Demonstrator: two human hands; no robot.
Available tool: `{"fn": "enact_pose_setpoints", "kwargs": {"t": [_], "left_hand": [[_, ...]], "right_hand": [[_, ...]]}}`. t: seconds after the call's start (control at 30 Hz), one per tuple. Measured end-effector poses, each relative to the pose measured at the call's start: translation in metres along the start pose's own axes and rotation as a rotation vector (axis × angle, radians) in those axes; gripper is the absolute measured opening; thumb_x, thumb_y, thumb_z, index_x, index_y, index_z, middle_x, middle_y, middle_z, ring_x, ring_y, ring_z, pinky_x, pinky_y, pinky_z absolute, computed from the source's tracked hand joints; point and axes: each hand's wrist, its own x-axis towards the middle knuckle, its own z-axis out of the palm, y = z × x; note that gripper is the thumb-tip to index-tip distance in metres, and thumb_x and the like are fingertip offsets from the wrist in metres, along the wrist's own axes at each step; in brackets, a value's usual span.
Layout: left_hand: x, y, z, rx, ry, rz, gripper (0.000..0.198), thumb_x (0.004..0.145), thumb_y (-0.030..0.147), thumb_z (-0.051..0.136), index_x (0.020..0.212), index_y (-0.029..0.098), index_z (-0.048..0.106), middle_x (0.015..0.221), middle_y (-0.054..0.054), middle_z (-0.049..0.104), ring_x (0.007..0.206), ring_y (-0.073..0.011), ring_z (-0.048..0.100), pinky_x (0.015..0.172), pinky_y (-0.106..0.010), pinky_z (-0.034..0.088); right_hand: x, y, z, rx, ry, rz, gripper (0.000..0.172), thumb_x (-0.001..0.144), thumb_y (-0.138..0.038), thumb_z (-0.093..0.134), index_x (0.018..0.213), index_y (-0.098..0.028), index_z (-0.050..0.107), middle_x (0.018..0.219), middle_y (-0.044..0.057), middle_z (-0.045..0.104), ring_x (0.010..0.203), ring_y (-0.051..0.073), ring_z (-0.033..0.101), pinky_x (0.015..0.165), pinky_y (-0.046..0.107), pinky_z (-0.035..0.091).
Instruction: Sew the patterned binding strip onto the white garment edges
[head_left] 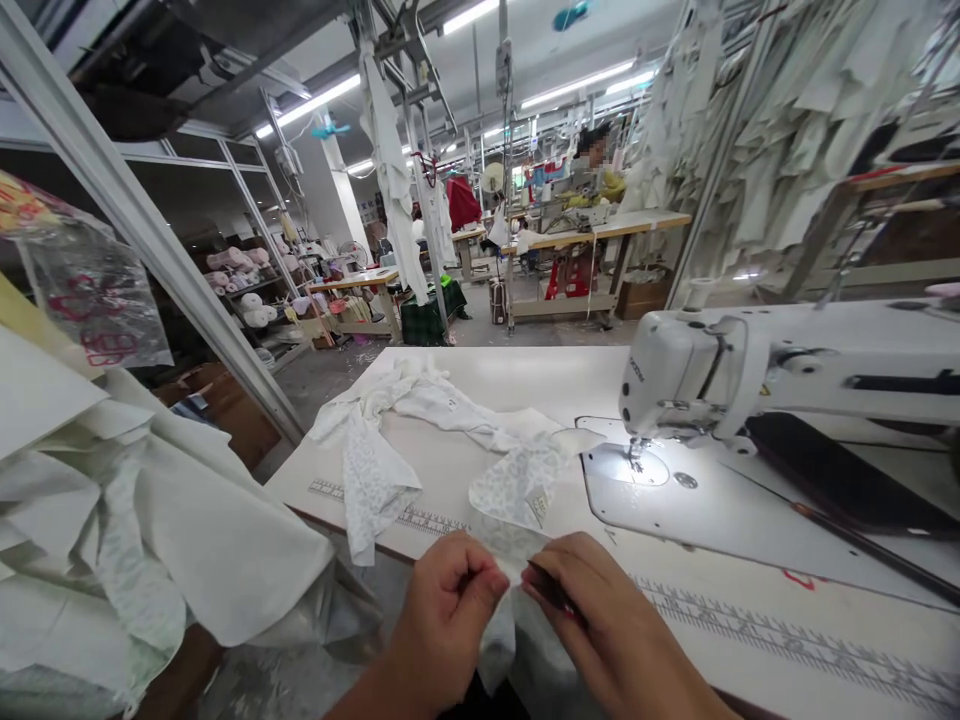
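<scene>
This is a garment sewing factory: an industrial sewing machine (750,370) stands just ahead of the right hand (619,625), with hanging white garments (787,130) and more sewing tables (592,228) well beyond.

I'm watching through a single camera worn on the person's head, set high and tipped forward and down, with a field wide enough to reach the long white ceiling lights (307,105) at the top of the frame. The left hand (442,625) and right hand (607,620) sit closest to the lens at the bottom centre, around a pale patterned fabric panel (510,540). The white tabletop (480,385) fills the lower middle, with the white sewing machine (697,375) near on the right. Beyond it, the view runs to a wooden-topped worktable (592,228), well away at upper centre.
</scene>
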Motion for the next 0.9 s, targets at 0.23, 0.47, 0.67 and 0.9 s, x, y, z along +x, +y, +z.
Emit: {"fn": "enact_pose_setpoints", "kwargs": {"t": [0.23, 0.47, 0.67, 0.9], "left_hand": [[0.005, 0.007, 0.003, -0.032, -0.082, 0.257, 0.022, 0.096, 0.029, 0.047, 0.081, 0.019, 0.057, 0.078, -0.004, 0.064, 0.073, -0.0147, 0.060, 0.068, -0.027, 0.049], [0.011, -0.004, -0.032, 0.373, -0.255, 0.270, 0.021, 0.091, 0.025, 0.049, 0.074, 0.017, 0.060, 0.065, -0.003, 0.061, 0.060, -0.0150, 0.056, 0.057, -0.026, 0.042], [0.021, 0.013, -0.046, 0.205, -0.222, -0.070, 0.014, 0.090, 0.022, 0.053, 0.089, 0.019, 0.067, 0.083, -0.003, 0.067, 0.079, -0.0153, 0.061, 0.074, -0.026, 0.047], [0.014, 0.027, -0.016, 0.148, -0.243, -0.001, 0.012, 0.082, 0.019, 0.066, 0.094, 0.019, 0.068, 0.088, -0.005, 0.065, 0.080, -0.0163, 0.058, 0.070, -0.026, 0.046]], "right_hand": [[0.004, -0.010, -0.002, 0.042, -0.048, 0.115, 0.020, 0.098, -0.023, 0.038, 0.081, -0.023, 0.049, 0.079, 0.001, 0.054, 0.070, 0.016, 0.055, 0.061, 0.028, 0.047], [0.007, -0.012, -0.027, -0.018, 0.016, 0.115, 0.020, 0.099, -0.025, 0.038, 0.081, -0.024, 0.046, 0.075, 0.000, 0.052, 0.065, 0.015, 0.051, 0.057, 0.028, 0.043], [0.011, -0.008, -0.027, -0.006, -0.047, 0.053, 0.018, 0.100, -0.022, 0.037, 0.084, -0.025, 0.046, 0.080, 0.000, 0.051, 0.070, 0.015, 0.051, 0.060, 0.027, 0.043], [0.003, -0.005, -0.019, -0.055, -0.033, 0.027, 0.015, 0.095, -0.013, 0.040, 0.090, -0.025, 0.048, 0.084, 0.001, 0.050, 0.075, 0.017, 0.051, 0.063, 0.029, 0.044]]}}
